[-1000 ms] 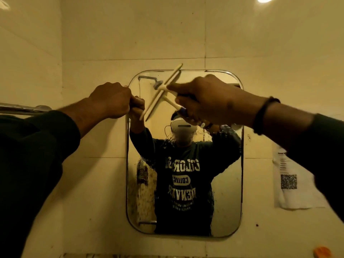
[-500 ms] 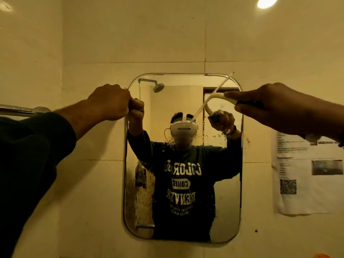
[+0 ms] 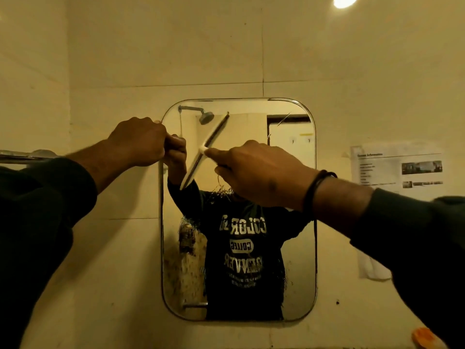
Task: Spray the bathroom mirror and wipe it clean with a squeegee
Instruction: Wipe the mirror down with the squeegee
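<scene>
Right hand [image 3: 261,172] grips squeegee [image 3: 205,149] by its handle, blade tilted just left of the knuckles on the mirror [image 3: 289,248]. Left hand [image 3: 138,142] curls on the mirror's edge. Squeegee looks light, stiff; handle grip suits it.

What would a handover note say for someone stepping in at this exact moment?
Left hand: grips the left edge of the rounded-corner wall mirror, steadying it.
Right hand: holds the white plastic squeegee by its handle, blade tilted diagonally over the mirror's upper left; whether it touches the glass cannot be told.
Done: spray droplets cover the middle and lower glass; the top looks mostly clear.
Left: wipe the middle and lower glass, especially the spotted lower left. No spray bottle is in view.
</scene>
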The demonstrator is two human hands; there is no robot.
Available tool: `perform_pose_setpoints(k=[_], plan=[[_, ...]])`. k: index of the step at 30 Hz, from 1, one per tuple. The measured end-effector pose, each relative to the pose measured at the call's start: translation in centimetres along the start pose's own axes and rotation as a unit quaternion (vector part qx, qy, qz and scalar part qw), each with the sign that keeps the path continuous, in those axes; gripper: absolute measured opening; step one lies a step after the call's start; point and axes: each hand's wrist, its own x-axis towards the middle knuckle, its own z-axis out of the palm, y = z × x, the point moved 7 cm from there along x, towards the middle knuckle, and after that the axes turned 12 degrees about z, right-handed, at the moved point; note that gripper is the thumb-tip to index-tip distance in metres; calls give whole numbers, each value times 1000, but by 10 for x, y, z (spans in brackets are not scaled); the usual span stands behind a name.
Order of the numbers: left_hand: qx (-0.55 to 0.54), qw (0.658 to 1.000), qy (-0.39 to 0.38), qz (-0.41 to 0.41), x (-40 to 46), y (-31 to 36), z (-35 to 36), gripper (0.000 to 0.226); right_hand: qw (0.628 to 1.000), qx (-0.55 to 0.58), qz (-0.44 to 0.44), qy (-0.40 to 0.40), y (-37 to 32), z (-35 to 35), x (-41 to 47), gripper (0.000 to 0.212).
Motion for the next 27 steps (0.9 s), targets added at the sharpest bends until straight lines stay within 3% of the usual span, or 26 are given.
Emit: perform_pose_setpoints(k=[15,23,27], plan=[[13,1000,-6,-15,-1,-3,-3,27,986,52,159,-25,144,-1,-117,48],[10,1000,-8,-26,-2,1,-3,27,979,128,114,110,116,-58,-46,43],[13,999,-11,-30,1,-1,-2,27,977,126,116,124,116,-57,-11,42]])
